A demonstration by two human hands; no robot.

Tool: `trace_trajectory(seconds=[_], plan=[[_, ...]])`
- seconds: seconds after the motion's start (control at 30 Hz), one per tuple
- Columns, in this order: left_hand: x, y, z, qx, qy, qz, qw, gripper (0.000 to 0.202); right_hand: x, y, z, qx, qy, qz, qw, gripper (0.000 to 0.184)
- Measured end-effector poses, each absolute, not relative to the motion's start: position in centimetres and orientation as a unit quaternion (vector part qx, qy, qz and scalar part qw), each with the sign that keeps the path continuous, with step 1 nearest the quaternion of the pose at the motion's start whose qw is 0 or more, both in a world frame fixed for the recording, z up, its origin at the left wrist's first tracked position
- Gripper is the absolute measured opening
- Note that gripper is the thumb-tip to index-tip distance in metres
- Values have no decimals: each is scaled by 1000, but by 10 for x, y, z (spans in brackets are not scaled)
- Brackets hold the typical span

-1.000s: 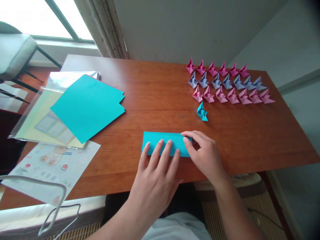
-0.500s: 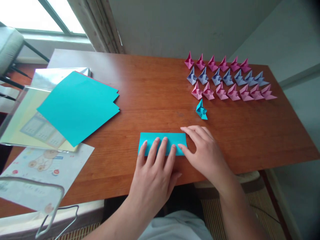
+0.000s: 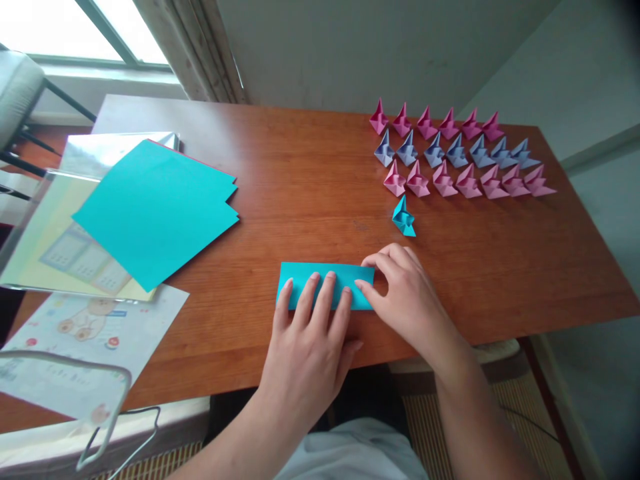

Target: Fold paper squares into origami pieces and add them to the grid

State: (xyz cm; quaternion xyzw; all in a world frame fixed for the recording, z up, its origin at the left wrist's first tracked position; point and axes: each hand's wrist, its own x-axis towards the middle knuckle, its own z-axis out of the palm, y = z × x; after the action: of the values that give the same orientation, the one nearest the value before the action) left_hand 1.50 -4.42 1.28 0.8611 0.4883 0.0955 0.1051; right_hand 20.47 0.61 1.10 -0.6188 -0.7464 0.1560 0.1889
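A strip of folded turquoise paper (image 3: 313, 269) lies flat on the table near the front edge. My left hand (image 3: 310, 333) rests on it with the fingers spread, pressing it down. At the strip's right end is my right hand (image 3: 400, 280), its thumb on the paper and its curled index finger at the top edge, with the right corner between them. Just beyond my right hand stands a small turquoise origami piece (image 3: 403, 219) with pointed tips.
Rows of dark pink (image 3: 426, 123), lilac (image 3: 456, 153) and light pink origami pieces (image 3: 469, 182) stand at the back right. On the left, turquoise sheets (image 3: 160, 213) overlap a clear folder (image 3: 25, 233) and a printed sheet (image 3: 150, 333). A bent white tube (image 3: 127, 383) is at lower left.
My right index finger has curled in towards the thumb at the strip's right end, and the top right corner shows more. My left hand has stayed in place.
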Motion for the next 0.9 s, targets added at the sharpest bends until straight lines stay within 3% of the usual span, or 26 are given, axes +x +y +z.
trace_trajectory(seconds=[0.27, 0.43, 0.6, 0.7, 0.8, 0.9], plan=[[1, -39, 22, 852, 465, 204, 127, 48, 210, -5, 13, -627, -648, 312, 300, 6], [-24, -17, 29, 757, 543, 328, 157, 65, 215, -11, 20, -599, -638, 347, 337, 4], [-48, 2, 25, 617, 528, 395, 430, 77, 220, -13, 25, -566, -640, 366, 369, 2], [-52, 8, 23, 548, 509, 400, 530, 77, 222, -12, 26, -551, -639, 372, 387, 5], [-49, 11, 24, 501, 505, 401, 578, 66, 222, -12, 27, -549, -628, 373, 405, 7], [-42, 12, 24, 471, 529, 404, 579, 31, 219, -11, 24, -566, -601, 368, 427, 7]])
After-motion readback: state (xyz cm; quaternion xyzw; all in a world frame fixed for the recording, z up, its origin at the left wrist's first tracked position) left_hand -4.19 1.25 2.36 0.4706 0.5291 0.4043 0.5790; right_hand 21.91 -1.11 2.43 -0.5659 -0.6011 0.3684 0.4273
